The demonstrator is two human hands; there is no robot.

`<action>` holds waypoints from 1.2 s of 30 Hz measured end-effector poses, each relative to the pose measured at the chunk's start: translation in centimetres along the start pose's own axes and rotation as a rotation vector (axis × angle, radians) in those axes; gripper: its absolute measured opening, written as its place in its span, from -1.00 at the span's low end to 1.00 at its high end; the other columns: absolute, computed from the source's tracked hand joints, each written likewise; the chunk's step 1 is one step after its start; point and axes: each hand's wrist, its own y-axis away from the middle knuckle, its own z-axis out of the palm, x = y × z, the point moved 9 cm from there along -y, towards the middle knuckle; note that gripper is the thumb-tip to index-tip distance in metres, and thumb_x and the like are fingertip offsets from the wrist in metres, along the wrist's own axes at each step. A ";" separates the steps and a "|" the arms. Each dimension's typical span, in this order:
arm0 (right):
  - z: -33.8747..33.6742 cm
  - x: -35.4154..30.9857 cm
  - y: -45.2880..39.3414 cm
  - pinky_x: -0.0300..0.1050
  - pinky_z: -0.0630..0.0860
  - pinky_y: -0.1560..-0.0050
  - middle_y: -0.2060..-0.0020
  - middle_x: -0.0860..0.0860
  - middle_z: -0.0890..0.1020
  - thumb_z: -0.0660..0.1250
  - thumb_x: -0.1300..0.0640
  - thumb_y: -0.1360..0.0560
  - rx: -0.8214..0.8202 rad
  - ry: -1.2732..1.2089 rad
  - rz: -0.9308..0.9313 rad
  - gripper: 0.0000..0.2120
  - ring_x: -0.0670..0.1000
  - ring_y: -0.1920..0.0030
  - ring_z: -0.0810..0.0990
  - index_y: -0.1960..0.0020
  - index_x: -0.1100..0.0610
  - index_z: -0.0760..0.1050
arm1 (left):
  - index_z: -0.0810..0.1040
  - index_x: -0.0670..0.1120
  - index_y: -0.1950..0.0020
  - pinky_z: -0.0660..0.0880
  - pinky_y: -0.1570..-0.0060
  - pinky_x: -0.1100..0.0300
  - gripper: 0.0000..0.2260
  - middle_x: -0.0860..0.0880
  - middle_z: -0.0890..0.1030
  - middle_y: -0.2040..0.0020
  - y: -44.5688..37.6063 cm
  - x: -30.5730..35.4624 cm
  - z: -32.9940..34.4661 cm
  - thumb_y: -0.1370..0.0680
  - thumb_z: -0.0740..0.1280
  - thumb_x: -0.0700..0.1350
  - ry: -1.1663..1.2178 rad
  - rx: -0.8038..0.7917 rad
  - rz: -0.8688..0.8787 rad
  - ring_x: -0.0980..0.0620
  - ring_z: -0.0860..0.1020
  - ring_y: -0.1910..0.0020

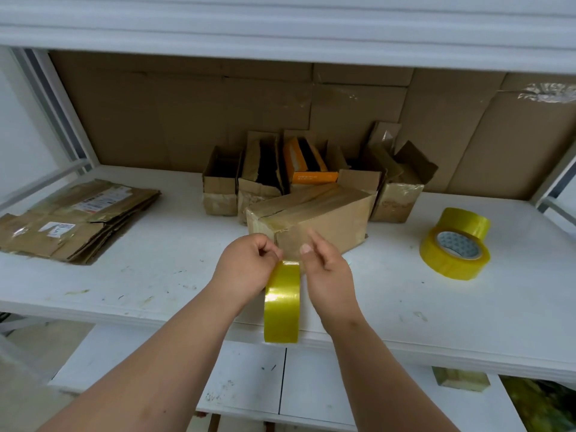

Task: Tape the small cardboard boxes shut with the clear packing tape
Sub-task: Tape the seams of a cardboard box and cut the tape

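Observation:
A small closed cardboard box [324, 219] lies on the white shelf [156, 275], with glossy tape over its near end. Just in front of it a yellowish roll of clear tape [282, 304] hangs on edge between my hands. My left hand [249, 269] pinches the top of the roll with curled fingers. My right hand [327, 269] is beside the roll, thumb up at a stretch of tape running to the box, fingers loosely spread. Several open small boxes [261, 179] stand behind, one holding an orange carton [308, 169].
Two more tape rolls [455, 247] sit at the right of the shelf. A pile of flattened cardboard [74, 219] lies at the left. Brown cardboard sheets [218, 113] line the back wall. A lower shelf [280, 385] shows beneath the front edge.

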 end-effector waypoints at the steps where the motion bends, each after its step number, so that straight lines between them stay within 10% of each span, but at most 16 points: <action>1: -0.4 0.4 0.3 -0.40 0.36 -0.09 -0.20 -0.10 0.47 0.29 0.00 -0.60 0.013 -0.017 0.056 -0.55 -0.24 -0.08 0.49 -0.47 -0.07 0.35 | 0.58 -0.02 0.21 0.41 0.28 0.20 -0.84 0.05 0.61 0.25 0.1 -0.2 -0.1 -0.58 0.36 -0.11 -0.015 0.030 0.002 0.08 0.54 0.26; 4: 0.6 1.2 1.8 -0.35 0.38 0.10 0.02 0.02 0.55 0.40 -0.04 -0.52 -0.131 0.011 0.145 -0.37 -0.14 0.04 0.54 -0.51 -0.06 0.22 | 0.51 0.04 0.19 0.34 0.29 0.20 -0.84 -0.04 0.57 0.13 0.3 0.0 -0.5 -0.60 0.32 -0.08 -0.124 0.113 0.071 0.06 0.51 0.23; 7: 1.5 1.7 2.7 -0.14 0.50 -0.15 -0.13 0.00 0.62 0.42 -0.07 -0.49 -0.204 0.037 0.138 -0.28 -0.03 -0.13 0.59 -0.55 -0.08 0.17 | 0.47 0.05 0.13 0.31 0.25 0.16 -0.87 -0.02 0.50 0.10 1.2 1.3 -0.6 -0.62 0.28 -0.09 -0.195 0.174 0.177 0.06 0.47 0.20; 14: -0.7 -1.3 2.4 -0.11 0.35 -0.42 -0.41 -0.18 0.40 0.37 0.06 -0.56 -0.290 0.051 0.067 -0.44 -0.19 -0.38 0.37 -0.50 -0.13 0.28 | 0.52 0.01 0.14 0.35 0.22 0.32 -0.86 0.04 0.53 0.18 3.5 3.9 -0.4 -0.58 0.31 -0.19 -0.119 0.302 0.363 0.05 0.47 0.15; 21: -4.8 -2.6 2.5 -0.09 0.48 -0.21 -0.14 -0.21 0.61 0.27 0.11 -0.56 -0.217 0.229 -0.036 -0.62 -0.08 -0.18 0.55 -0.28 -0.26 0.43 | 0.63 -0.02 0.12 0.38 0.11 0.39 -0.88 0.10 0.59 0.16 6.5 9.1 2.8 -0.55 0.30 -0.15 -0.105 0.216 0.611 0.17 0.49 0.11; 28: -9.5 -1.3 2.9 -0.15 0.50 -0.06 0.03 -0.11 0.62 0.28 0.15 -0.59 -0.123 0.071 0.043 -0.79 -0.05 -0.02 0.58 -0.05 -0.16 0.55 | 0.60 0.11 -0.12 0.56 0.04 0.22 -0.74 0.01 0.61 0.22 4.7 6.7 5.4 -0.55 0.41 -0.22 0.587 0.133 0.042 0.08 0.58 0.21; 36: -13.2 -0.4 2.6 -0.11 0.42 0.19 0.29 -0.05 0.57 0.25 -0.01 -0.61 0.017 0.221 0.014 -0.81 -0.06 0.23 0.49 0.12 0.01 0.54 | 0.52 0.09 0.05 0.52 0.04 0.04 -0.81 0.02 0.57 0.16 4.6 9.1 9.5 -0.63 0.24 -0.20 0.140 0.007 0.132 0.01 0.54 0.16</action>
